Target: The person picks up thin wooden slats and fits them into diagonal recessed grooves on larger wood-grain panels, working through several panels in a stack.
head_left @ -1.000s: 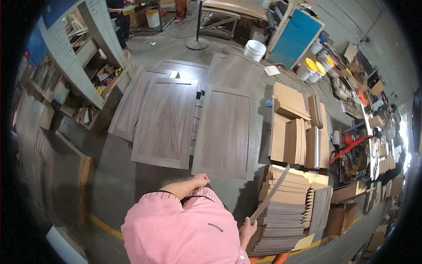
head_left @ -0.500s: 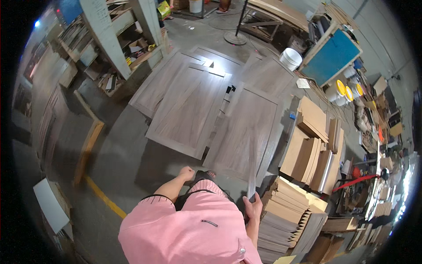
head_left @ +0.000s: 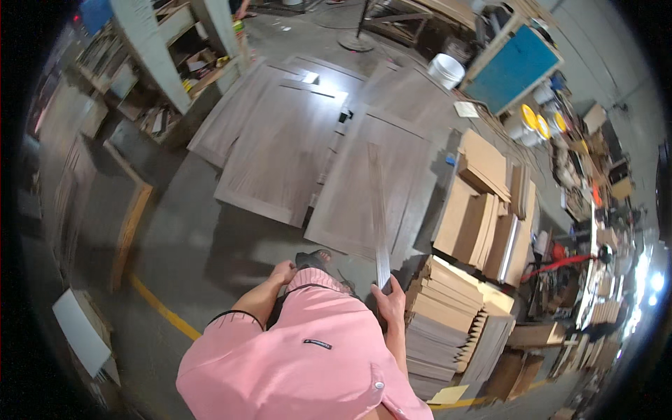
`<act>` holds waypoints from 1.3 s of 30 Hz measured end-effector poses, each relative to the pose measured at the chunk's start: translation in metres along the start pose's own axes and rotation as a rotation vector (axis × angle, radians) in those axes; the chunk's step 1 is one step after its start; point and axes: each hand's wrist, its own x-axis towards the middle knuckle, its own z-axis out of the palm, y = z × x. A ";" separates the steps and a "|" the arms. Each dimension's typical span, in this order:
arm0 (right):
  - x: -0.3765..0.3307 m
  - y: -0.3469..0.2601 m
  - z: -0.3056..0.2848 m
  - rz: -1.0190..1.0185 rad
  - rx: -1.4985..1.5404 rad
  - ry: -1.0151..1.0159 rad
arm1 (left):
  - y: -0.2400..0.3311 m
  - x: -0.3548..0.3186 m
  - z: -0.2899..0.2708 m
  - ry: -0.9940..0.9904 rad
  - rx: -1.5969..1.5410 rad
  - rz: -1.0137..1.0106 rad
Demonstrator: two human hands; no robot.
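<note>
the right hand point(head_left: 390, 301) is just nearer to the person than the right panel point(head_left: 353, 185), below its near right corner. the grip of this hand is clamped on the near end of a long thin strip point(head_left: 379, 217). from the grip, the strip goes away from the person, and its far part shows over the right panel; if they touch, i cannot tell. its long axis runs roughly along the length of the right panel, leaning a little to the left.

the left hand point(head_left: 283, 271) is well apart from the strip, off the near left corner of the right panel. its fingers look curled together, and i see nothing in them.

the left panel point(head_left: 276, 154) is just beside the right panel, on its left. the stack point(head_left: 444, 297) stands to its near right, close by the right hand.
</note>
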 end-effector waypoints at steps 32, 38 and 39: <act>-0.022 -0.051 0.024 0.205 0.275 0.150 | 0.295 -0.043 -0.006 -0.968 -0.613 0.331; -0.021 -0.064 0.029 0.165 0.231 0.182 | 0.295 -0.044 -0.012 -0.880 -0.641 0.385; -0.020 -0.062 0.032 0.147 0.217 0.210 | 0.300 -0.049 -0.020 -0.879 -0.616 0.365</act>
